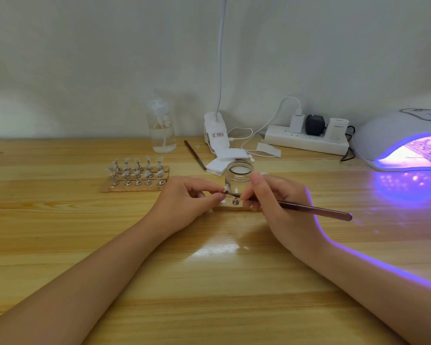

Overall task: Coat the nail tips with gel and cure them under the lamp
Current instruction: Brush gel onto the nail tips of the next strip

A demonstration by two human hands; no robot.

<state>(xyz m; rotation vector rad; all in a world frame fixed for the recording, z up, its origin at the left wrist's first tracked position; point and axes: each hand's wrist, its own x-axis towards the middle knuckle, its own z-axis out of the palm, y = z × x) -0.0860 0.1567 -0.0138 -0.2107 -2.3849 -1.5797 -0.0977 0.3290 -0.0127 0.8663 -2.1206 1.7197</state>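
Observation:
My right hand [279, 207] grips a thin dark brush [314, 209] like a pen, its tip on a small clear nail tip [226, 190] that my left hand [189, 200] pinches on its stand. Both hands sit over a wooden strip [230, 207] with metal nail stands, partly hidden by my fingers. Just behind it stands a small open glass gel jar [239, 174]. To the left, wooden strips hold several more nail tips on metal stands [137, 174]. The white curing lamp [403, 138] at the far right glows purple, with a strip of tips inside.
At the back of the wooden table stand a clear pump bottle [161, 130], a white clip lamp base [214, 133], a power strip [306, 138] with plugs and cables, white wipe pads [224, 161] and a second brush [194, 154].

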